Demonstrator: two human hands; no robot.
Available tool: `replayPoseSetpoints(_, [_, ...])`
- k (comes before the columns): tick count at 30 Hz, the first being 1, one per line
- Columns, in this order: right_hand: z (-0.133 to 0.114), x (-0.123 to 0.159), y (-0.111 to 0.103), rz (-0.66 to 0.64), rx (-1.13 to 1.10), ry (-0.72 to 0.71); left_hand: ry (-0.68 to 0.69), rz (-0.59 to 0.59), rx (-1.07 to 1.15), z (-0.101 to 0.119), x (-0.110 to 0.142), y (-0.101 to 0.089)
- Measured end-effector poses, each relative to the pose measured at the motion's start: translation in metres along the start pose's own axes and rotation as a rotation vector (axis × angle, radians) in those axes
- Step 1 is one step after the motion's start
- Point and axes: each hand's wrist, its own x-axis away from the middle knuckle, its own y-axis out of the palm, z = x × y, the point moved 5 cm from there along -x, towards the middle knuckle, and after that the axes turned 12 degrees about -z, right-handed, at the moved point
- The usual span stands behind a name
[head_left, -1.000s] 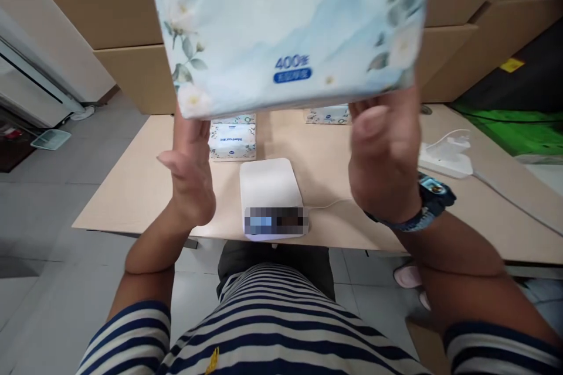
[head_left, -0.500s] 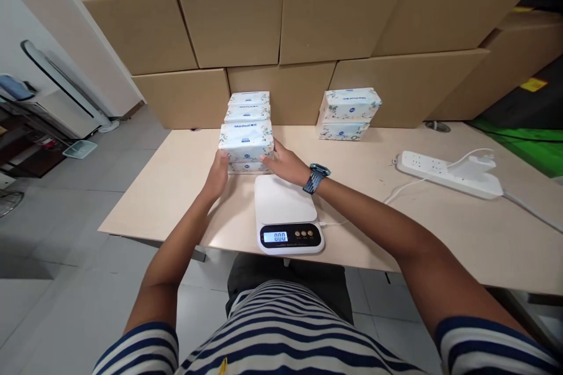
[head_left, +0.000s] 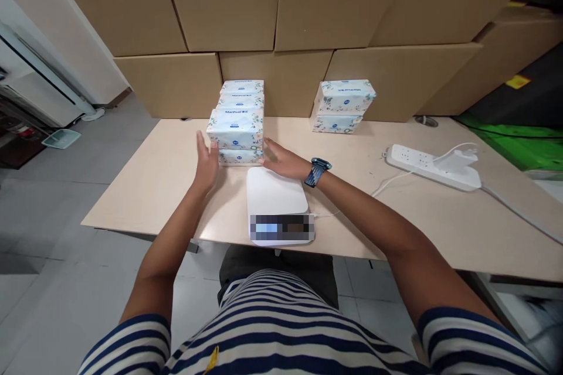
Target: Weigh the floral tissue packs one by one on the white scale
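Several tissue packs, white and pale blue with a floral print, stand in rows stacked two high at the table's back left; the front upper tissue pack (head_left: 235,129) rests on a lower tissue pack (head_left: 240,157). To the left of this front stack is my left hand (head_left: 206,163), open, its thumb and fingers apart. My right hand (head_left: 285,159) is at the stack's right side, fingers stretched out, its fingertips close to or touching the packs. Directly in front of the right hand lies a white kitchen scale (head_left: 277,190), its display blurred out.
Two more tissue packs (head_left: 345,98) are stacked at the back right. A white power strip (head_left: 433,165) with a plugged-in adapter lies on the right of the table (head_left: 132,187). Large cardboard boxes (head_left: 229,3) form a wall behind. A white cable runs from the scale.
My left hand has loosened from the front upper pack and its fingers have spread away to the left. The right hand has relaxed beside the stack. The view has tilted slightly downward.
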Motion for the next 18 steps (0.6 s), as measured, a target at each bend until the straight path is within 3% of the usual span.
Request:
replayPoseSetpoints(2, [0.006, 0.021, 0.006, -0.056, 0.071, 0.066, -0.04, 0.01, -0.134, 0.011, 0.029, 0.001])
replayPoseSetpoints(3, [0.008, 0.033, 0.01, -0.071, 0.097, 0.081, -0.053, -0.05, -0.171, 0.019, 0.047, 0.006])
replayPoseSetpoints(4, [0.007, 0.043, 0.013, -0.073, 0.112, 0.08, -0.109, -0.143, -0.169, 0.024, 0.065, 0.015])
replayPoseSetpoints(7, [0.006, 0.068, 0.02, -0.056, 0.142, 0.066, -0.331, -0.585, -0.051, 0.035, 0.12, 0.058])
replayPoseSetpoints(9, [0.006, 0.077, 0.02, -0.035, 0.151, 0.065, -0.388, -0.734, -0.048, 0.043, 0.14, 0.081])
replayPoseSetpoints(13, [0.015, 0.087, 0.015, 0.007, 0.154, 0.071, -0.359, -0.759, -0.121, 0.048, 0.138, 0.105])
replayPoseSetpoints(18, [0.026, 0.096, 0.011, 0.069, 0.146, 0.054, -0.339, -0.768, -0.113, 0.048, 0.132, 0.115])
